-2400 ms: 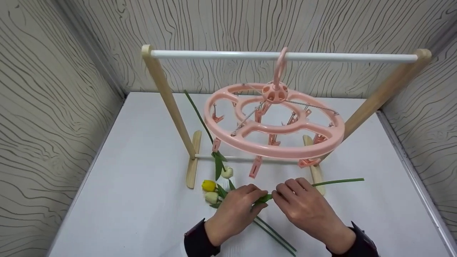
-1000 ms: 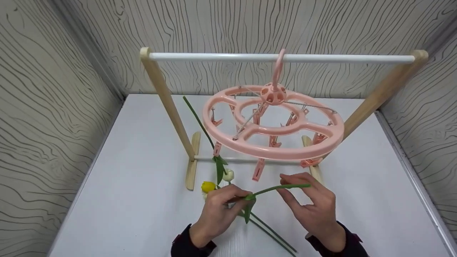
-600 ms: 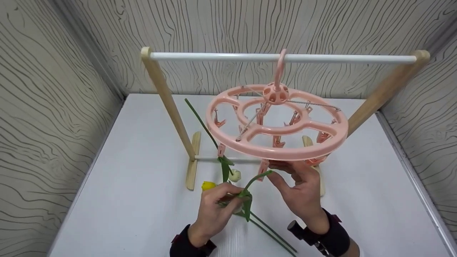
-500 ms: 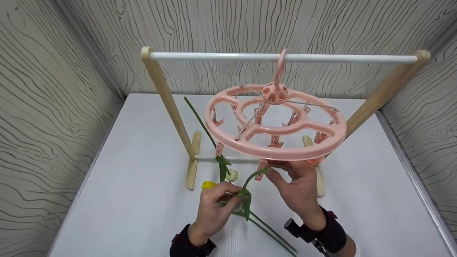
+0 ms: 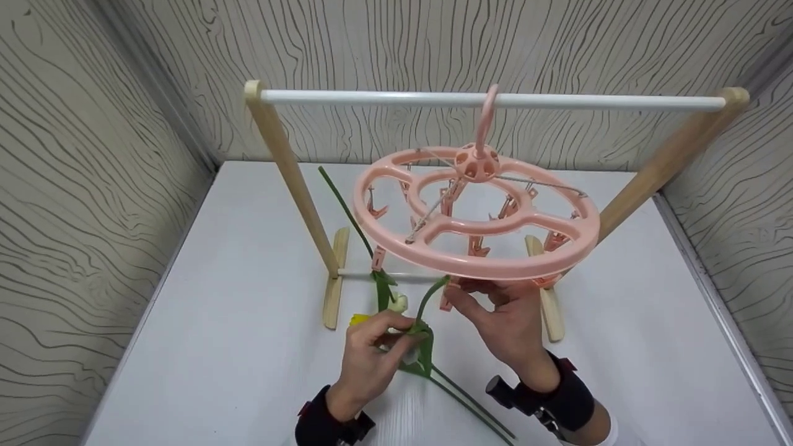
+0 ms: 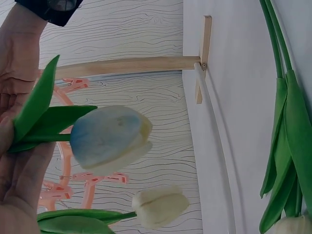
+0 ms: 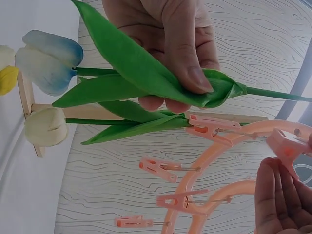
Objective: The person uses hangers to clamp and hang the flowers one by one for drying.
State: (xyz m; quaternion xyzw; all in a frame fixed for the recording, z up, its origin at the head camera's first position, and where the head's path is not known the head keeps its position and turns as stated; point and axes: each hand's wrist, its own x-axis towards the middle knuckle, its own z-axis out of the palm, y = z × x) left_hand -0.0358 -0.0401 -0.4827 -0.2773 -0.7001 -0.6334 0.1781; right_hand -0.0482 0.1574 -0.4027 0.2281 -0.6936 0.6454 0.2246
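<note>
Green leaves (image 7: 126, 58) of the blue-and-white tulip (image 6: 109, 139) were pinched in the left hand (image 5: 370, 354), bloom down, stem end up near the pink clip (image 7: 287, 144) the right hand (image 5: 509, 325) had a grip on. Clip hung off a round pink hanger (image 5: 495, 266) on the rack (image 5: 372, 98), where 1 cream tulip (image 7: 46, 126) dangled head-down. 2 more stems (image 5: 471, 410) lay on the table (image 5: 204, 347).

Wooden-legged rack (image 5: 287, 166), white top rod (image 5: 372, 98) and lower crossbar (image 5: 412, 275), standing on white surface (image 5: 229, 322); wood-grain-patterned walls (image 5: 384, 43) on three sides.
</note>
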